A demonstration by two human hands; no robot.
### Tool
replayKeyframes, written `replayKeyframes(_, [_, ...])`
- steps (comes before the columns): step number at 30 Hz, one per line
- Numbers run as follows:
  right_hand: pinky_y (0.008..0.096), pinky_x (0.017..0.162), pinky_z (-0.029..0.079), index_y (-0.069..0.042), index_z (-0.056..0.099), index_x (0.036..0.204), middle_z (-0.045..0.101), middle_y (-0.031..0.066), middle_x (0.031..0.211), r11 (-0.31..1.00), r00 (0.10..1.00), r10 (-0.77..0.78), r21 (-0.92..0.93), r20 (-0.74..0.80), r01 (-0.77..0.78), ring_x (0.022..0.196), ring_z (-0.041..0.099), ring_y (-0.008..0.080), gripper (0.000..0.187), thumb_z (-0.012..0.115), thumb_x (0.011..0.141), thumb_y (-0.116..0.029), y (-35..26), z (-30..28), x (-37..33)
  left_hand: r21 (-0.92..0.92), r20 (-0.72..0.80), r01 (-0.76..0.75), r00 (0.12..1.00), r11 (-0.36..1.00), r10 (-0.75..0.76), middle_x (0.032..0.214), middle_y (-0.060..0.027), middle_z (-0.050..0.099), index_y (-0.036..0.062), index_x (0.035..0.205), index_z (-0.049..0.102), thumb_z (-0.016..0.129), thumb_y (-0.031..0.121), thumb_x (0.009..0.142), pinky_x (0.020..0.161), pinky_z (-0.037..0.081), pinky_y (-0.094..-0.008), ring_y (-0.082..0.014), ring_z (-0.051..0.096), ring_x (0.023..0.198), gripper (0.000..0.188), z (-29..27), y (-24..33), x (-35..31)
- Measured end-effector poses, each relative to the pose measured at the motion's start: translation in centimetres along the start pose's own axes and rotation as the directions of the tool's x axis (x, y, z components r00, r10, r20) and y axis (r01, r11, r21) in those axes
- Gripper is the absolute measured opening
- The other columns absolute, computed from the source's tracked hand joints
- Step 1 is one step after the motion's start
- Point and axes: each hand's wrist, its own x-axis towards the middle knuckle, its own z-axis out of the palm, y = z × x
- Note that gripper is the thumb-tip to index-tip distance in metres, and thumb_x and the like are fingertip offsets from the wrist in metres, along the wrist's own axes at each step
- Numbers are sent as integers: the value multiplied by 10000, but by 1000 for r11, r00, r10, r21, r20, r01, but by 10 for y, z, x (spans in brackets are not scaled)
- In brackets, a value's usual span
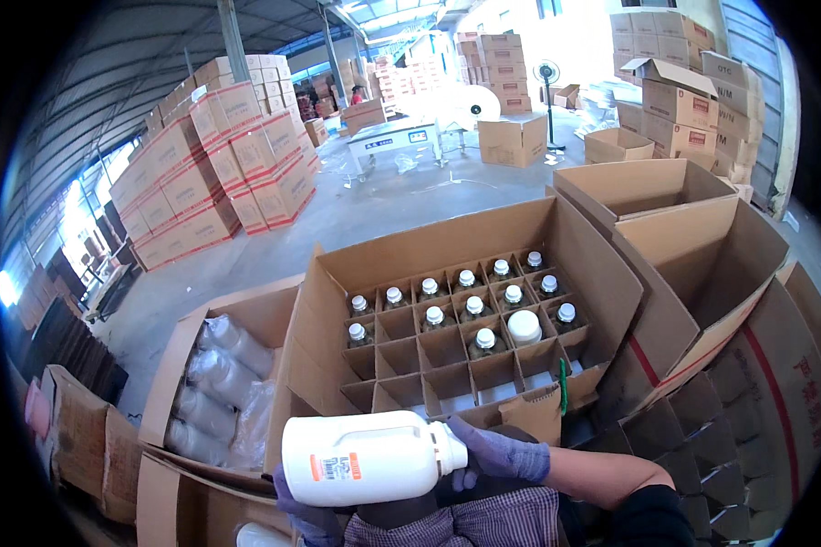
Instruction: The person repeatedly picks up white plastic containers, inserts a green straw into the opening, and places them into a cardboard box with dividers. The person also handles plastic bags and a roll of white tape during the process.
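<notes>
A large white plastic bottle (374,460) with an orange-and-white label lies sideways in front of me, held in both gloved hands. Under its base end, my left hand (312,520) is closed on it, partly hidden by the bottle. My right hand (497,454) grips the neck and cap at the other end. Just beyond is an open carton (438,239) with cardboard dividers. Several clear bottles (485,343) with white caps stand upright in its cells, mostly in the far rows. One wider white cap (524,326) sits among them. Nearer cells hold no bottles.
At left, an open carton (175,378) holds plastic-wrapped white bottles (217,376). Open cartons (680,246) crowd the right, with loose divider grids (693,438) below. Taped carton stacks (182,191), a white machine table (394,141) and a standing fan (546,73) are farther off.
</notes>
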Motion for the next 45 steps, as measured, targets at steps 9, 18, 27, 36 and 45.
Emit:
replayKeyframes(9, [500, 1169, 339, -114, 324, 1529, 310, 255, 1514, 119, 617, -733, -839, 286, 530, 1416, 361, 372, 763, 678, 922, -412, -8, 10, -60, -365, 178, 257, 963, 895, -204, 1165, -180, 687, -23, 1324, 541, 171, 655, 1044, 930, 548, -392, -259, 692, 1042, 821, 36, 36, -3])
replayKeyframes(18, [438, 877, 547, -138, 537, 1348, 585, 166, 1254, -54, 480, -858, -963, 180, 265, 1070, 637, 297, 514, 725, 888, -268, 16, 2, -103, -232, 547, 156, 837, 960, -4, 1132, -240, 664, -67, 1330, 486, 330, 391, 1097, 879, 511, -458, -376, 672, 973, 537, 71, 39, 18])
replayKeyframes(27, [469, 966, 487, -126, 589, 1212, 521, 223, 1307, -15, 357, -931, -984, 78, 176, 1164, 564, 360, 543, 845, 784, -342, 36, -48, -168, -160, 371, 376, 880, 913, -297, 841, -27, 666, 88, 901, 642, 626, 666, 903, 704, 511, -386, -210, 633, 751, 578, 195, -55, 114])
replayKeyframes(36, [477, 1095, 385, -86, 501, 1336, 471, 201, 1386, 445, 39, -895, -895, -445, 8, 1290, 485, 348, 685, 787, 841, -463, 84, -108, -201, 447, 761, -651, 637, 613, 121, 887, -119, 630, 114, 899, 605, 763, 471, 815, 776, 464, -462, -334, 613, 863, 400, 202, -89, 114])
replayKeyframes(45, [441, 1092, 399, -103, 536, 1291, 484, 169, 1352, 556, 63, -825, -788, -562, 265, 1284, 489, 318, 664, 876, 757, -302, 98, -123, -170, 377, 818, -706, 558, 599, 143, 1226, -187, 605, 81, 1301, 542, 734, 519, 807, 914, 534, -494, -371, 644, 1097, 688, 411, -51, 125])
